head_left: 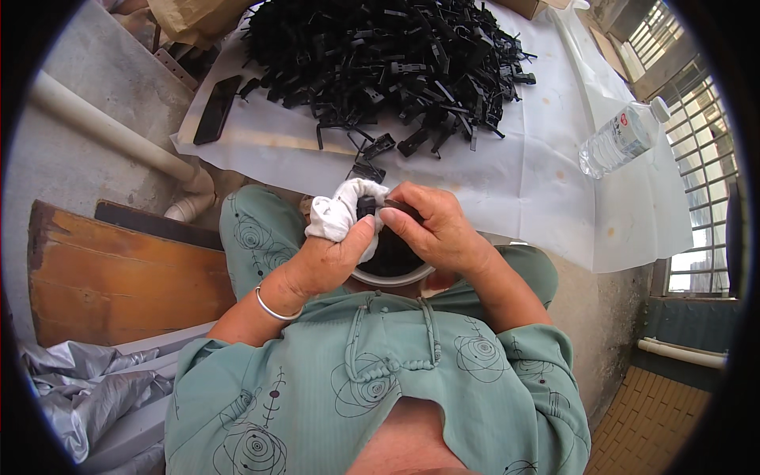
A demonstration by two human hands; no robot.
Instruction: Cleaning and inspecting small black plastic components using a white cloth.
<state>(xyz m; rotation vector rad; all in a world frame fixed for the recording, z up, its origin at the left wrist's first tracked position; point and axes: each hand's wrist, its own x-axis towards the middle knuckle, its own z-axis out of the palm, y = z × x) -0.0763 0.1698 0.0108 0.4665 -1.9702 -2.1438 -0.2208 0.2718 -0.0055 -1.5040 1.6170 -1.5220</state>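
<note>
Just beyond my lap, my left hand point(339, 252) is closed on a small black plastic part point(366, 207). A white cloth covering point(334, 220) wraps the fingers of that hand, with the bare thumb pressing from the near side. Against the part, my right hand point(435, 227) pinches a thin dark flat piece point(405, 209), whose kind I cannot make out. Both hands meet above a white-rimmed bucket point(396, 280) with dark contents. Two loose black plastic parts point(378, 146) lie at the table edge just past my hands.
A large heap of black plastic parts point(388, 67) covers the far middle of the sheet-covered table point(546, 182). A phone point(217, 111) lies left of it, a water bottle point(621, 141) right. A pipe point(119, 134) and a wooden board point(119, 277) are at left.
</note>
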